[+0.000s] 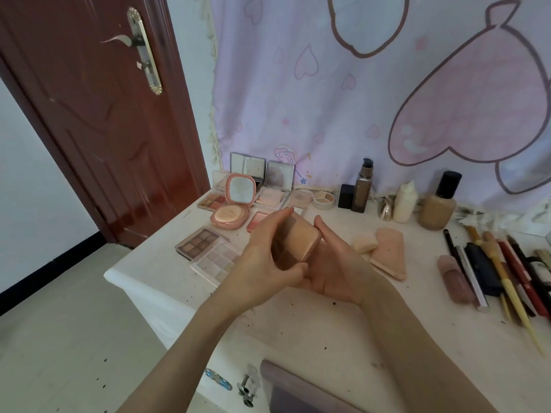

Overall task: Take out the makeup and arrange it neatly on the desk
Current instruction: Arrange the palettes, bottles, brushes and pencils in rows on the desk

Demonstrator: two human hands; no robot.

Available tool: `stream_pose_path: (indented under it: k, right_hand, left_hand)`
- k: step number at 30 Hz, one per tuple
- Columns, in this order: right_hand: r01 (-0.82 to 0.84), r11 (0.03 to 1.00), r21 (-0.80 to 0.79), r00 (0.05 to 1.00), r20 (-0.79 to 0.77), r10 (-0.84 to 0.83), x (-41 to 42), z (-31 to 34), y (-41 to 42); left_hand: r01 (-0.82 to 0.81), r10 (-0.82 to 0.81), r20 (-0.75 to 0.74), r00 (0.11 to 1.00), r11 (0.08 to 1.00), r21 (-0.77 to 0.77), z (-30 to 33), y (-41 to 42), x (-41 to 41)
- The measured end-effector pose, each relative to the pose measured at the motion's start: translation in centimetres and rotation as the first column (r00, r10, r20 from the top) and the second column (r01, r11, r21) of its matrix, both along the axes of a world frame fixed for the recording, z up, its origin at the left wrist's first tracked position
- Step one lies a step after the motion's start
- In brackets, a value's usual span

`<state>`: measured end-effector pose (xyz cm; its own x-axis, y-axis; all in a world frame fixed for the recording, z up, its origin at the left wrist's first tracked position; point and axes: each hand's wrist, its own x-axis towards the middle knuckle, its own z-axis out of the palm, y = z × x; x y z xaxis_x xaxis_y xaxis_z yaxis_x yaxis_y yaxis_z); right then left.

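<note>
Gripping a closed rose-gold compact (293, 241) above the desk (313, 323), both hands are curling round it; left hand (262, 263) is wrapping its near-left edge, right hand (334, 272) is cradling it from beneath; behind are sitting five open palettes and compacts, one round concealer pot (324, 199), three foundation bottles, two sponges (384, 248); brushes and pencils (501, 272) are lying at right, uncountable; labels unreadable.

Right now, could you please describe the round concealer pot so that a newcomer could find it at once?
Start at the pink heart curtain behind the white desk. Along its foot, left of the tall brown pump bottle, sits the round concealer pot. It alone is circular with beige wedge-shaped pans.
</note>
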<state>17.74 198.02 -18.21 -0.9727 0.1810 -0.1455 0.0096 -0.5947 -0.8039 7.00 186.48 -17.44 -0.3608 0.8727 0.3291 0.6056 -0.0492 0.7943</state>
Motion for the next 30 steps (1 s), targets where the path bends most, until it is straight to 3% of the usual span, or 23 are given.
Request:
stream_pose_path:
  k: [5,11,17,21,26,28,30]
  right_hand:
    - [0.05,0.994,-0.099,0.999,0.016,-0.048,-0.2,-0.3,0.1]
    - [0.074,0.994,-0.082,0.997,0.031,-0.071,-0.1,-0.2,0.4]
    - [0.037,0.976,-0.215,0.998,-0.043,-0.047,0.1,-0.2,0.5]
    - [-0.014,0.966,-0.256,0.998,-0.064,-0.003,0.1,-0.3,0.5]
    - [-0.146,0.965,-0.217,0.984,-0.131,0.119,-0.4,-0.6,-0.1]
    - [-0.137,0.963,-0.232,0.984,-0.148,0.104,-0.6,-0.6,-0.2]
    - [-0.11,0.959,-0.262,0.984,-0.166,0.067,-0.7,-0.6,-0.1]
  left_hand:
    - [0.001,-0.002,-0.037,0.999,1.0,-0.03,0.3,0.2,-0.7]
    - [0.113,-0.108,0.074,0.991,0.991,-0.072,1.3,-0.2,-2.1]
    - [0.187,-0.18,0.197,0.964,0.982,-0.019,3.2,-1.1,-3.4]
    - [0.034,-0.067,0.324,0.944,0.994,0.106,3.4,-1.2,-5.1]
    - [-0.101,0.058,0.487,0.872,0.993,0.063,3.0,-0.7,-7.3]
    - [-0.156,0.121,0.49,0.863,0.987,0.03,2.4,-0.9,-8.4]
    - [-0.268,0.253,0.401,0.881,0.963,-0.018,1.5,-1.3,-9.5]
